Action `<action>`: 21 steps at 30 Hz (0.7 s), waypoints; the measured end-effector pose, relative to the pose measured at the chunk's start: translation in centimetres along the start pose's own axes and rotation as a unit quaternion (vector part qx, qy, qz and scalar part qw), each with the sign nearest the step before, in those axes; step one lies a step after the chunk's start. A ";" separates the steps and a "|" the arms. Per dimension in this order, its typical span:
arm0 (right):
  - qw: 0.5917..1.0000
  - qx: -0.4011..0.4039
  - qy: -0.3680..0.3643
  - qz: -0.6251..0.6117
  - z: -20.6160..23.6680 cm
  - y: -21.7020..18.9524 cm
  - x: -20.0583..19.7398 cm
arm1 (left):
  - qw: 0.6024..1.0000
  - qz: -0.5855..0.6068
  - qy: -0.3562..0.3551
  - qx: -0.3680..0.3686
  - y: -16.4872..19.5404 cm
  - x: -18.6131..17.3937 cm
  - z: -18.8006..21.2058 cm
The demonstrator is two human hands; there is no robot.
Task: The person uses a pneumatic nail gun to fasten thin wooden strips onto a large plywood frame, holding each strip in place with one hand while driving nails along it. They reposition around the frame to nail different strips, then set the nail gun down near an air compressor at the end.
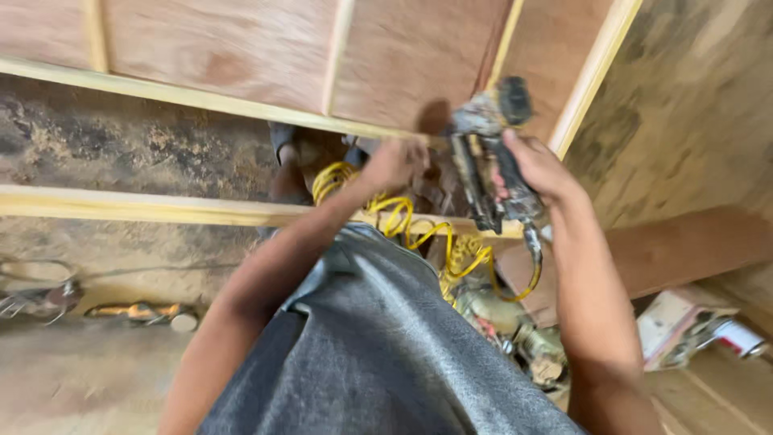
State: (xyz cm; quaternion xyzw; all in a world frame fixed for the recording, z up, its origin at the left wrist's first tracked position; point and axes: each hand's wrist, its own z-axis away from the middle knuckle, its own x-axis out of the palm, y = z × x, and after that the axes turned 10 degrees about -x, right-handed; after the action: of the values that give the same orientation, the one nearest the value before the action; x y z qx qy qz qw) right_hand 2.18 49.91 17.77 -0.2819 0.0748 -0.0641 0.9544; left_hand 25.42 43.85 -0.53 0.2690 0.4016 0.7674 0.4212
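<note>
My right hand (pixel 541 171) grips the handle of a worn pneumatic nail gun (pixel 487 153), its head against a pale wooden batten (pixel 201 98) on a brown plywood panel (pixel 241 44). A yellow coiled air hose (pixel 419 225) runs from the gun's base down past my grey trousers (pixel 378 346). My left hand (pixel 394 163) reaches forward and rests on the batten's end just left of the gun; blur hides its fingers.
A second pale batten (pixel 145 208) lies across the dusty floor below the panel. Another batten (pixel 592 76) runs diagonally at the right. A second nail gun (pixel 515 334) and a small box (pixel 672 322) lie at the lower right, tools (pixel 137 312) at the left.
</note>
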 end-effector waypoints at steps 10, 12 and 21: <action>0.988 -0.048 0.045 -0.142 1.5 13.5 -9.0 | 0.968 -0.204 0.144 -0.014 7.3 5.9 -11.4; 0.985 -0.051 0.027 -0.161 0.8 14.0 -8.8 | 0.958 -0.224 0.175 -0.013 7.2 6.4 -11.4; 0.989 -0.082 -0.013 -0.125 -1.7 13.0 -9.2 | 0.957 -0.231 0.175 0.004 7.2 7.1 -11.7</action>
State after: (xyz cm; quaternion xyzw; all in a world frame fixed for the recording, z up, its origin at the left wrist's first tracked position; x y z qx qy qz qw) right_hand -6.08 61.39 10.21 -0.3668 0.0316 -0.1726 0.9136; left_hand 9.99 43.07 -0.13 0.0323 0.5229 0.6831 0.5088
